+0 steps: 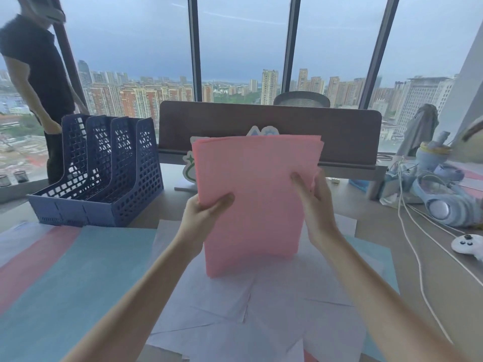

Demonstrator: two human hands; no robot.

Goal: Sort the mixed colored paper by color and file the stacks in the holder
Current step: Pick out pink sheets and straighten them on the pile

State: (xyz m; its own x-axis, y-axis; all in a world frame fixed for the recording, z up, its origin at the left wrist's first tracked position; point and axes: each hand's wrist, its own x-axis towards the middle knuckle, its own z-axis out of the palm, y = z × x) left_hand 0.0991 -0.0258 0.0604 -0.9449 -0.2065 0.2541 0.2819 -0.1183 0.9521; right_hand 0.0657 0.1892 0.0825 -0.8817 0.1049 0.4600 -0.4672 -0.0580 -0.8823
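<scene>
Both hands, left hand (206, 207) and right hand (317, 205), grip the pink stack (257, 202) upright on the table (428, 259), right of the blue holder (104, 173), probably squaring edges before filing.

Left fingers: hidden behind the pink paper stack (251, 194); only the thumb shows.
Right fingertips: hidden behind the stack's right edge.
Card sign (190, 167): mostly covered by the stack; its print cannot be told.
Bystander (34, 69): head cut off by the top edge.
Game controller (469, 246): cut by the right edge.
</scene>
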